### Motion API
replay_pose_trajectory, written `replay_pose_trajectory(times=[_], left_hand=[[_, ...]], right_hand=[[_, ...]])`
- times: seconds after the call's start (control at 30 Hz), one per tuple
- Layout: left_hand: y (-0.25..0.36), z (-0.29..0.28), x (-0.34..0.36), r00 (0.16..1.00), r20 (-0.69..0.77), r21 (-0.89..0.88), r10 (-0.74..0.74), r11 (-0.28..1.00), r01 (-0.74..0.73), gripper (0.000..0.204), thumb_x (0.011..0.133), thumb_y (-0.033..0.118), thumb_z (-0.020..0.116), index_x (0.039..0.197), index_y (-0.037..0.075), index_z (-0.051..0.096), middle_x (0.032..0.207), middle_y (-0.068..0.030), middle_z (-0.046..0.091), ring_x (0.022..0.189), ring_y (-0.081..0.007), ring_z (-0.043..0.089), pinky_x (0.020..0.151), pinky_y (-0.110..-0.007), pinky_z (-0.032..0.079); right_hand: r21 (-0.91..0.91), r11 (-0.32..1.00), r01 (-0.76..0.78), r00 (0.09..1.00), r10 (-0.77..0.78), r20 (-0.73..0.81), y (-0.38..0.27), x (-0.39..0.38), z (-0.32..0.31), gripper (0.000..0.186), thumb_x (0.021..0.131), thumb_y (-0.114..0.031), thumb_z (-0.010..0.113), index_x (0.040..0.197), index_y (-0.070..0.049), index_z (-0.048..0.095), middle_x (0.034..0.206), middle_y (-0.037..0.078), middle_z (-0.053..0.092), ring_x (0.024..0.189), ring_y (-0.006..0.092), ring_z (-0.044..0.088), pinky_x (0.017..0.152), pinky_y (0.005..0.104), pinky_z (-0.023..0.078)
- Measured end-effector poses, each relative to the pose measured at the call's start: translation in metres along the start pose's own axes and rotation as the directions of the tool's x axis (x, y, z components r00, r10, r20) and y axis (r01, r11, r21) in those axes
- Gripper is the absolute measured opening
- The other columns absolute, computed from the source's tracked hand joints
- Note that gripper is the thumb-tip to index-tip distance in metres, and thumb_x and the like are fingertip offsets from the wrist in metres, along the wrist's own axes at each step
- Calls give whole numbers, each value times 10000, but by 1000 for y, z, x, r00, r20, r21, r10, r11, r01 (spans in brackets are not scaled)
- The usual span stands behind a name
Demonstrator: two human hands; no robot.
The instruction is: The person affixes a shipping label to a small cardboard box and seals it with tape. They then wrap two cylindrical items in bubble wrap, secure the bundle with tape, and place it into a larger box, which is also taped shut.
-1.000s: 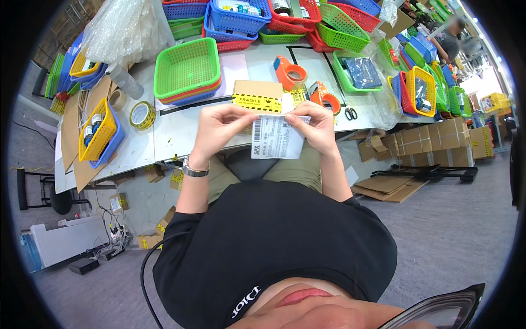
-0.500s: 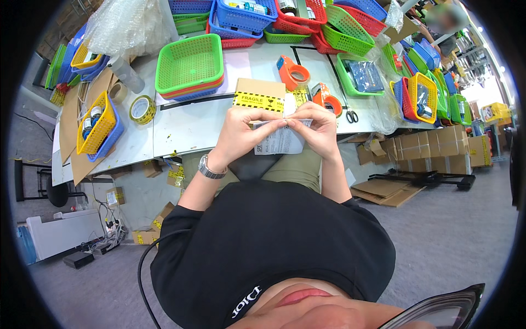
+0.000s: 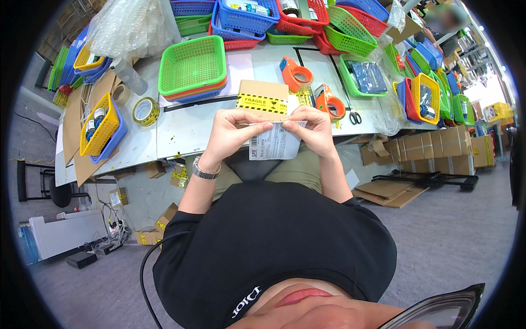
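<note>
Just above the middle of the frame, the left hand (image 3: 233, 130) and the right hand (image 3: 313, 130) were raised close together, each pinching the upper edge of a white printed label (image 3: 274, 145) between thumb and fingers. The label hung below the fingertips, printed side up, over the person's lap. A metal watch (image 3: 205, 169) circled the left wrist. Directly beyond the hands, on the white table (image 3: 183, 134), stood a cardboard box (image 3: 263, 89) with yellow-and-black tape across it. Right of the box were two orange tape dispensers (image 3: 286, 69) and, farther right, black-handled scissors (image 3: 352, 114). A stack of baskets (image 3: 192, 66), green on top, stood in the upper centre-left; a roll of yellow tape (image 3: 153, 115) lay to its lower left, and a yellow basket (image 3: 98, 141) holding bottles sat at the table's left end.
</note>
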State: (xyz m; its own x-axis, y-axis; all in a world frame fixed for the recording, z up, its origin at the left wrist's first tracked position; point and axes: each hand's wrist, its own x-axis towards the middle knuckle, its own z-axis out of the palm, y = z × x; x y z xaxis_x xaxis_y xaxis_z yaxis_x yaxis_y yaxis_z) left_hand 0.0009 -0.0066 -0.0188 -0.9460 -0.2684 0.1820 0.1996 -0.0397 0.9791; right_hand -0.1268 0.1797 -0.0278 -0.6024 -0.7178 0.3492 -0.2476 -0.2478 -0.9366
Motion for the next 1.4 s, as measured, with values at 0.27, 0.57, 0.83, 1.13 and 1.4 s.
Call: replay_pose_trajectory(times=[0.27,0.57,0.83,1.13,1.4], left_hand=[[1,-9,0,999,-12,52,-32,998,32,101,826,32,753,900,-31,726,850,-92,727,777,-92,659,695,-215,521],[-13,-49,2,961,-231,56,152,988,-143,92,882,29,680,948,-31,704,928,-113,728,877,-141,687,794,-266,542],[-3,12,-10,915,273,698,295,594,-400,128,810,256,739,825,130,728,773,-26,690,841,-210,650,991,-442,422],[-39,-31,-12,963,-132,843,-236,484,235,442,858,441,676,695,32,703,590,-83,627,591,-244,628,680,-386,510],[-129,-24,-10,868,-125,568,-481,683,460,750,894,615,561,1122,-98,599,938,-232,669,856,-288,640,779,-382,494]], right_hand=[[50,991,-123,992,122,30,-3,0,-22,43,803,12,754,836,19,728,820,72,686,760,102,625,685,239,490],[85,993,-76,992,84,-93,1,-2,-40,34,803,8,750,819,14,721,782,58,683,724,98,623,659,239,480],[-336,934,123,958,-23,287,-20,0,-13,46,770,-23,758,796,-17,721,792,70,699,738,160,658,665,271,493],[-437,872,-218,899,354,258,66,78,-48,164,838,-207,737,883,-50,723,823,30,696,797,134,639,759,291,491],[-218,828,-517,854,516,-68,182,89,-53,272,812,-235,750,912,9,687,1037,114,666,878,114,612,770,282,485]])
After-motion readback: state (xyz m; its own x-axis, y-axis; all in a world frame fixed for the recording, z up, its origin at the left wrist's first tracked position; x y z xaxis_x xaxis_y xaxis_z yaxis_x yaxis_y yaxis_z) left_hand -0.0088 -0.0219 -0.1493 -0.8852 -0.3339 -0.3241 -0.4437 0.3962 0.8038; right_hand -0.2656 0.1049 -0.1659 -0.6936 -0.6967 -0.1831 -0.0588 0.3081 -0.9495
